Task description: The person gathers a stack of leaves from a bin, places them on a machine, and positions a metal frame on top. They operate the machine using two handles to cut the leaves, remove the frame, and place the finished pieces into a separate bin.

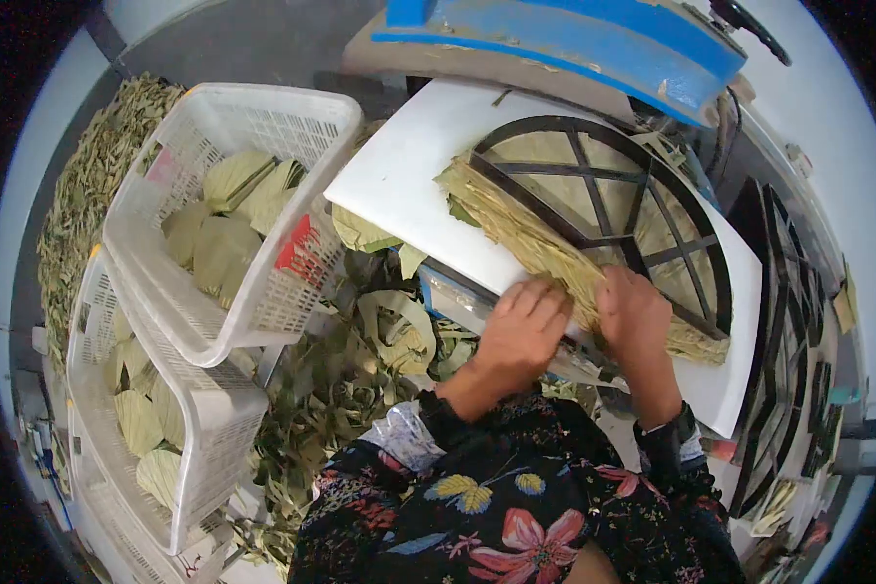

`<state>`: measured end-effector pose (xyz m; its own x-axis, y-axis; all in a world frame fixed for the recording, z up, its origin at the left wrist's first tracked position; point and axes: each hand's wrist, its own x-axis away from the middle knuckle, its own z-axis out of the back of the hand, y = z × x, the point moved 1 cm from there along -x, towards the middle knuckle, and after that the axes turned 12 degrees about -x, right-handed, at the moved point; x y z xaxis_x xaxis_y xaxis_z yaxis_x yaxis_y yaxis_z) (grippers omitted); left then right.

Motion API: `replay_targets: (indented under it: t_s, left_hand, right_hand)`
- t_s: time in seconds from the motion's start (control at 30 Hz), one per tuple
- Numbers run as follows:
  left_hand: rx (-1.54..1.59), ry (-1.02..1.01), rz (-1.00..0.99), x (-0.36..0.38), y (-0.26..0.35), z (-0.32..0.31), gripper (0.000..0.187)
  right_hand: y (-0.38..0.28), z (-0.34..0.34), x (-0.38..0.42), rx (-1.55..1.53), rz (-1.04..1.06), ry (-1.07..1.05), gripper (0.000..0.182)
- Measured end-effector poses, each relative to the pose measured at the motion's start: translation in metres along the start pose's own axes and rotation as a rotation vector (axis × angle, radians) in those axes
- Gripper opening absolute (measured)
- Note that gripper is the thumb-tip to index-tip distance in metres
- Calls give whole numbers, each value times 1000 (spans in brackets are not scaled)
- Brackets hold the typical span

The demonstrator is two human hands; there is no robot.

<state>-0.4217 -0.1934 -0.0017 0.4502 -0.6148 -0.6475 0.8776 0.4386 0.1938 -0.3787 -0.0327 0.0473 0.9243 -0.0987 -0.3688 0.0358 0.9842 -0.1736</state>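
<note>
A bundle of dried leaves (pixel 526 232) lies along the straight edge of a black metal frame (pixel 602 243), which is half-round with crossing bars. Pale leaf shows between the bars. Both rest on a white board (pixel 409 165). My left hand (pixel 528 326) is closed on the near side of the bundle, fingers curled over its edge. Just right of it, my right hand (pixel 633 316) pinches the bundle close to the frame's straight bar. The fingertips of both hands are partly hidden among the leaves.
White baskets (pixel 333 109) holding cut leaves stand stacked at left, beside a leaf heap (pixel 97 175). Leaf scraps (pixel 331 399) cover the floor. A blue machine (pixel 574 44) stands behind the board. More black frames (pixel 784 341) lean at right.
</note>
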Motion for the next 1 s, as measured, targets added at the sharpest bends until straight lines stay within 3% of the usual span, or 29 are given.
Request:
replay_targets:
  t_s: [0.23, 0.4, 0.63, 0.83, 1.0]
  left_hand:
    - [-15, -17, 62, -7, -1, 3, 47]
    - [41, -42, 129, -4, 4, -6, 54]
    - [124, -232, 244, -8, 4, -1, 61]
    - [-37, -90, 127, -5, 0, -6, 60]
    - [18, -128, 173, -9, 2, 0, 53]
  right_hand:
    - [-11, 1, 2, 26, 35, 38, 23]
    - [-17, 11, -3, -11, 7, -133, 33]
    - [-19, 10, -3, -8, 35, -139, 31]
    - [-4, 6, -1, 20, 53, -138, 23]
    - [-3, 13, 2, -28, 82, -92, 19]
